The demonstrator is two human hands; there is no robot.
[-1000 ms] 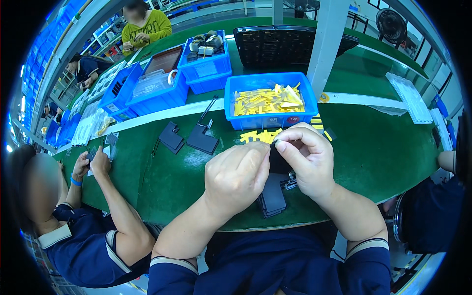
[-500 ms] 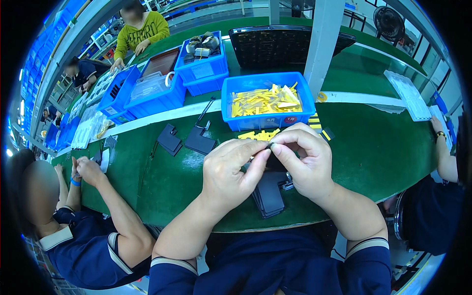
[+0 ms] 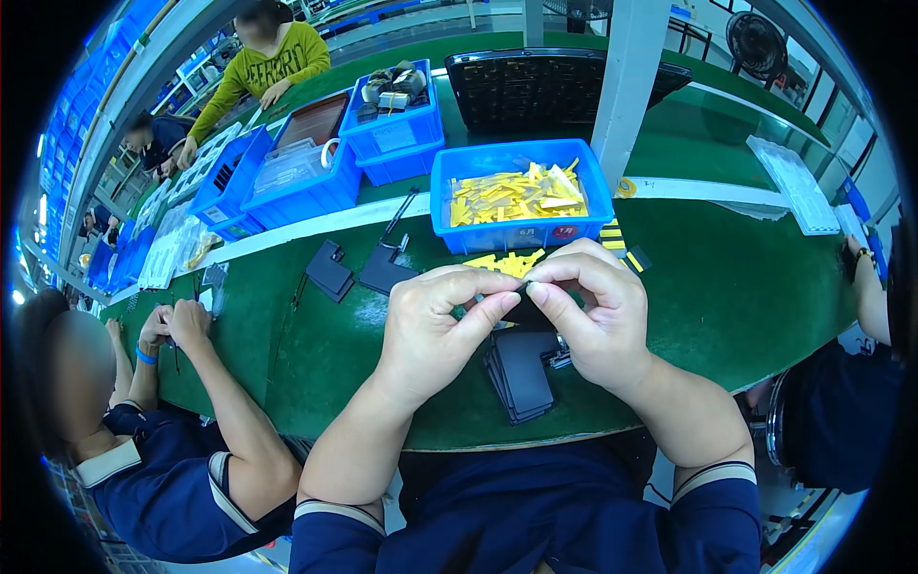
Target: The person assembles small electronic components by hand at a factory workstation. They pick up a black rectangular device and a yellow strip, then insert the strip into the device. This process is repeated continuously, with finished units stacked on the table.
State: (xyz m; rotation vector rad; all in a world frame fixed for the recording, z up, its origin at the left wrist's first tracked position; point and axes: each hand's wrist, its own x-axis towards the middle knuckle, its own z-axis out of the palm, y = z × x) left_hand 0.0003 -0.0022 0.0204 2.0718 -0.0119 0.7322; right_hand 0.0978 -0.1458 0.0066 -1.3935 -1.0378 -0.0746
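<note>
My left hand [image 3: 435,330] and my right hand [image 3: 602,316] meet above the bench, fingertips almost touching. Each pinches at a small dark piece [image 3: 525,285] between thumb and forefinger; its kind is too small to make out. Below them lies a stack of flat black plates [image 3: 521,381], with small metal fittings [image 3: 557,357] at its right side, partly covered by my right hand. Just beyond my fingertips is a loose heap of yellow strips [image 3: 505,262]. Behind that stands a blue bin [image 3: 521,236] holding more yellow pieces [image 3: 516,196].
More black plates [image 3: 330,275] with thin rods lie left of my hands. Blue bins [image 3: 394,134] line the back left, near a white post [image 3: 633,86]. A co-worker's hands [image 3: 177,325] work at the left; another person's arm [image 3: 865,287] rests at the right.
My left hand has shifted slightly left and its fingers have straightened a little; the right hand stays nearly still. The left co-worker's hands have changed position.
</note>
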